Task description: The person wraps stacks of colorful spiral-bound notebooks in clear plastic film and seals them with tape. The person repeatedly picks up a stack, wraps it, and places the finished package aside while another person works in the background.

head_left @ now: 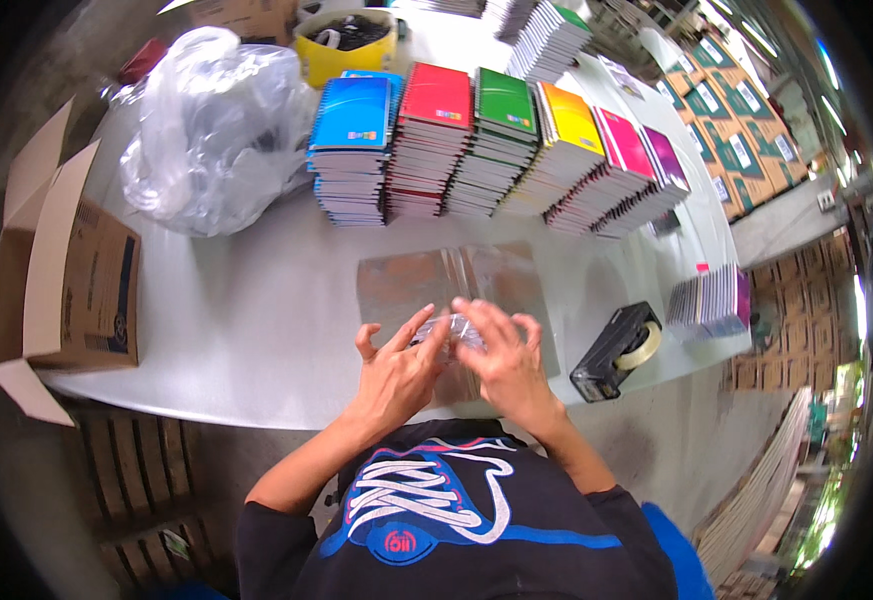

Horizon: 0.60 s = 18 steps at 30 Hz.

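Close to the table's front edge, my left hand (398, 365) and my right hand (508, 362) meet over a small crumpled piece of clear plastic (446, 330). Bent fingers of both hands pinch it from either side, and they cover part of it. Below lies a flat greyish-brown sheet (396, 283) with a shiny strip down its middle. A black tape dispenser (606, 360) with a roll of tape stands to the right of my right hand.
Beyond the sheet rise stacks of spiral notebooks in blue (351, 115), red (436, 95), green (506, 100), yellow (569, 118), pink (624, 145) and purple (666, 160). A clear plastic bag (211, 130) and an open cardboard box (96, 280) sit left. More notebooks (708, 302) lie right.
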Tool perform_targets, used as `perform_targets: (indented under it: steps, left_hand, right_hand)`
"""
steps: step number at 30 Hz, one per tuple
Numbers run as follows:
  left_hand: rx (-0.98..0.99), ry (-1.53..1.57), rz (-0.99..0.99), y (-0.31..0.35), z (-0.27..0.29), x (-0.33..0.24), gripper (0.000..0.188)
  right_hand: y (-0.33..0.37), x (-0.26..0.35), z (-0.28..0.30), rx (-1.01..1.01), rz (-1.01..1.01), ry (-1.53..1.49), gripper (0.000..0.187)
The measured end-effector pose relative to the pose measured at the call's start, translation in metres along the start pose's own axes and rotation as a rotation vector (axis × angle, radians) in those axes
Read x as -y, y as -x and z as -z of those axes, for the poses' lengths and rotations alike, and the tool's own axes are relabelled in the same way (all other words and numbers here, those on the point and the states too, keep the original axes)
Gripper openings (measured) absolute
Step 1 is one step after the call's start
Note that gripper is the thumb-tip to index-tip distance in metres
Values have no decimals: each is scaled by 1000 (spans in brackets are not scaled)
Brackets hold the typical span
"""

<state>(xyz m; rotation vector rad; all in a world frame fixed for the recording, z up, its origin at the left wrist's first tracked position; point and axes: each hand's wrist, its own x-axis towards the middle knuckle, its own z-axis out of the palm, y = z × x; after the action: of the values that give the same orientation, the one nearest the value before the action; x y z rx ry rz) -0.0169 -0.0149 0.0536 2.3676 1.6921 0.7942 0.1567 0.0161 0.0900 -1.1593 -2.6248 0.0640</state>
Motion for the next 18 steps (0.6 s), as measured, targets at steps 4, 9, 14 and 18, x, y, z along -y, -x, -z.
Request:
perform_targets:
  steps: [4,9,14,18]
  left_hand:
    - [-29,-79,-134,11,-14,3,46]
    - [-52,-91,-192,12,-18,2,44]
    - [-99,36,-227,4,-16,5,45]
    - [-94,47,-257,1,-13,8,38]
  right_hand:
    - [40,-7,18,-8,-253,-395,21]
    - [141,-80,-10,-647,-1184,158,29]
    - [170,-106,-18,-660,-1732,-753,42]
    - [177,-123,-20,-732,-1654,-1251,43]
